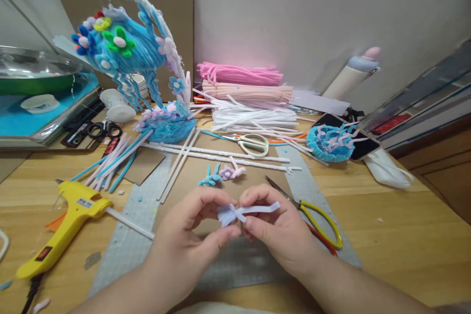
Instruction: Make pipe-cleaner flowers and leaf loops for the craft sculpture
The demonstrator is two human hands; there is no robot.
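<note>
Both of my hands meet low in the middle over a grey cutting mat [128,235]. My left hand [191,235] pinches the looped left part of a pale lilac pipe cleaner [239,213]. My right hand [274,228] grips the same piece at its middle, and a straight end sticks out to the right above its fingers. Just beyond the hands lie a small blue pipe-cleaner flower [209,177] and a lilac one [230,170].
A yellow glue gun [62,225] lies at the left, yellow-handled pliers [316,216] at the right, pale scissors [253,144] behind. A blue pipe-cleaner sculpture [125,49] stands back left. Bundles of pink [239,74] and white pipe cleaners [253,117] lie along the wall.
</note>
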